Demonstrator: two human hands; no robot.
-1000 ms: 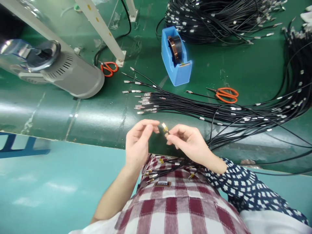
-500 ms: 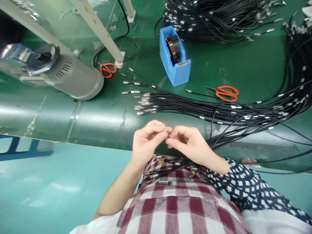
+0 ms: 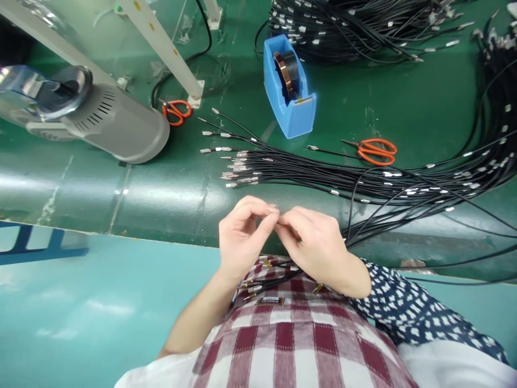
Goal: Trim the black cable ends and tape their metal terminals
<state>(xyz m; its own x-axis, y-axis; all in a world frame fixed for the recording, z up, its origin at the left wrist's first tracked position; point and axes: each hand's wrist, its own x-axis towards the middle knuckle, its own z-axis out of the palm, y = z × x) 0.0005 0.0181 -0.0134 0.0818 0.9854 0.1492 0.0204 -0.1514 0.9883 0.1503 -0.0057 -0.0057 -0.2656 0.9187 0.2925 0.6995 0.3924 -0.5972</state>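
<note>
My left hand (image 3: 244, 231) and my right hand (image 3: 311, 240) meet at the fingertips over the bench edge. Both are closed in a pinch on a cable end, which the fingers now almost wholly hide. Below them, on the checked apron (image 3: 291, 334), lie several black cables (image 3: 278, 281), some with yellow tape at their metal tips. Just beyond my hands a large bundle of black cables (image 3: 315, 175) with white labels runs rightward along the green bench.
A blue tape dispenser (image 3: 297, 116) with amber tape stands behind the bundle. Orange-handled scissors (image 3: 377, 152) lie to its right, a second pair of scissors (image 3: 176, 112) by a grey machine (image 3: 121, 126). Another cable heap (image 3: 343, 32) lies at the back; white posts (image 3: 169, 51) rise at left.
My right fingers have closed in against the left fingertips and the hand has turned over a little. The small yellow-and-silver tip seen there before is now covered. The view has shifted slightly.
</note>
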